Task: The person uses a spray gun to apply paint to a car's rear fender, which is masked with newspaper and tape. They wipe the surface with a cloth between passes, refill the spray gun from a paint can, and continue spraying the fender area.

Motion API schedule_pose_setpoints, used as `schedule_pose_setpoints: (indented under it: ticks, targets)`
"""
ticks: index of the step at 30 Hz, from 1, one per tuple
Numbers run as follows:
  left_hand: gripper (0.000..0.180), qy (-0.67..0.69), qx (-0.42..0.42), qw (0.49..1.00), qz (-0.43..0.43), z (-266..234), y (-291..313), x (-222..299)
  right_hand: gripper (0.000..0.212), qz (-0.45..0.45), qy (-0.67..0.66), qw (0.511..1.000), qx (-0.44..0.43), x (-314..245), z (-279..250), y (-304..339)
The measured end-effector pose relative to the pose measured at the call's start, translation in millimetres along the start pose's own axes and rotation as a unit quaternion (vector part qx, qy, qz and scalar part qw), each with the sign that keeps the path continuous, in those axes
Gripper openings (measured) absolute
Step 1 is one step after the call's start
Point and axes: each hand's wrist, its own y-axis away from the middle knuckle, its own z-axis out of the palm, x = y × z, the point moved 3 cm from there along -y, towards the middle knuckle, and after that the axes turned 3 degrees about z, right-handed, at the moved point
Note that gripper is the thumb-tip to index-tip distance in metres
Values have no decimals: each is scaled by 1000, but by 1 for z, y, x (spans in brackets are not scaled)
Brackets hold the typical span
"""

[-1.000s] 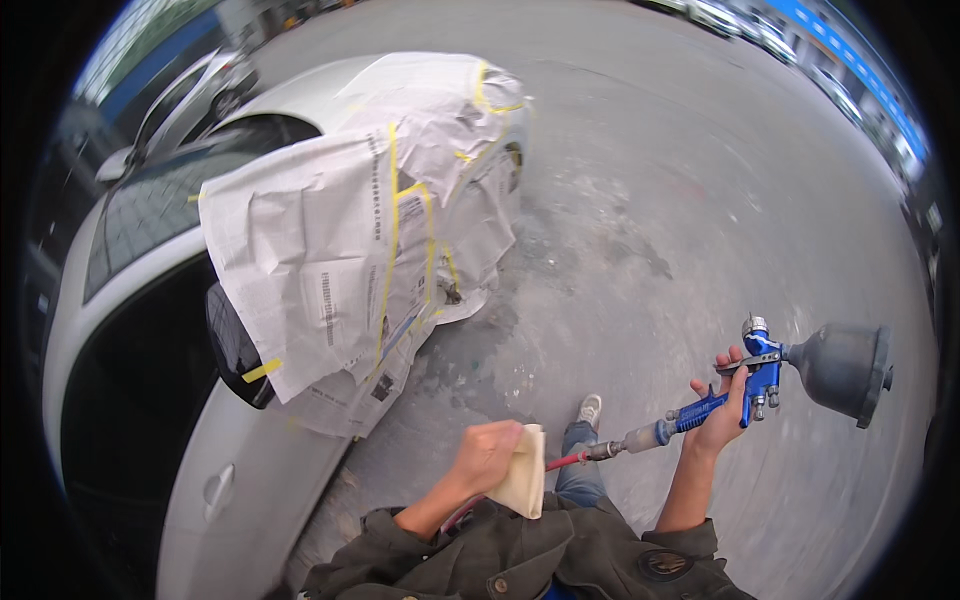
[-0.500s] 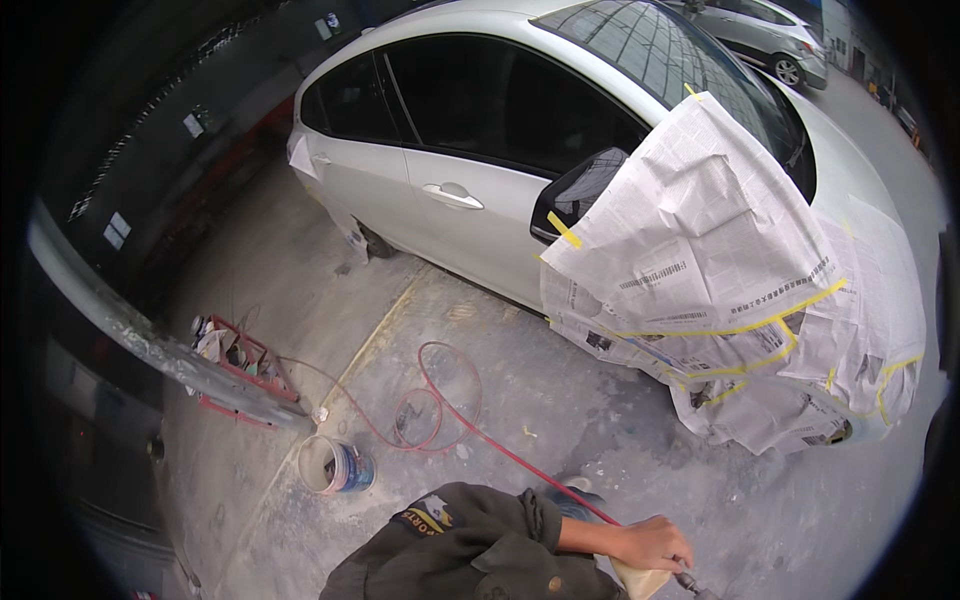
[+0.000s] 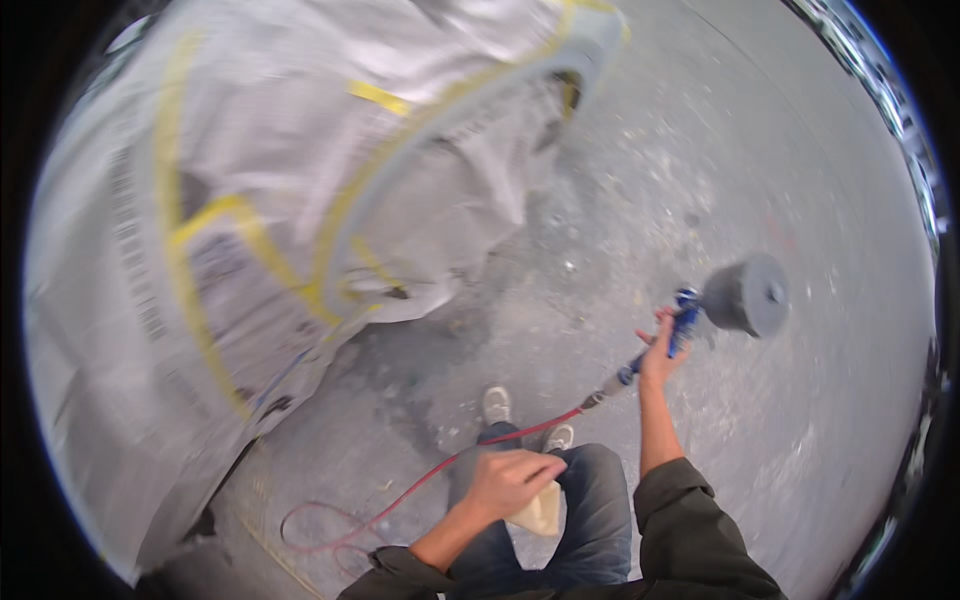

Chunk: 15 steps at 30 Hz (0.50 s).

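In my right hand [image 3: 660,352] is a blue spray gun [image 3: 684,328], gripped by its handle. Its grey paint cup [image 3: 747,297] points away to the right, and a red air hose [image 3: 455,457] runs from the gun's lower end. My left hand [image 3: 508,482] is closed in front of my legs on a cream cloth [image 3: 541,512], which hangs below the fingers. To the left, apart from both hands, stands a car front covered with masking paper [image 3: 450,220] and yellow tape [image 3: 215,345]. A bare grey curved edge [image 3: 395,165] shows between the papers.
Loops of the red hose lie on the stained grey concrete floor [image 3: 640,200] at the lower left. My shoes [image 3: 497,404] stand on that floor just beyond my left hand, close to the hose. Shiny, blurred objects [image 3: 885,90] line the far right rim.
My view has swung right and down, from the car's side to its papered front. The spray gun and my right hand have come into sight; my left hand still holds the cloth.
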Motion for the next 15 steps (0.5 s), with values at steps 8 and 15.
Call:
schedule_pose_setpoints:
  ticks: [8,15]
  targets:
    - [18,-9,-214,977,-23,145,-76,-219,29,172,10,984,-38,242,2,-65]
    - [30,-59,-355,927,-101,280,-106,-394,29,200,31,970,-135,314,29,-95]
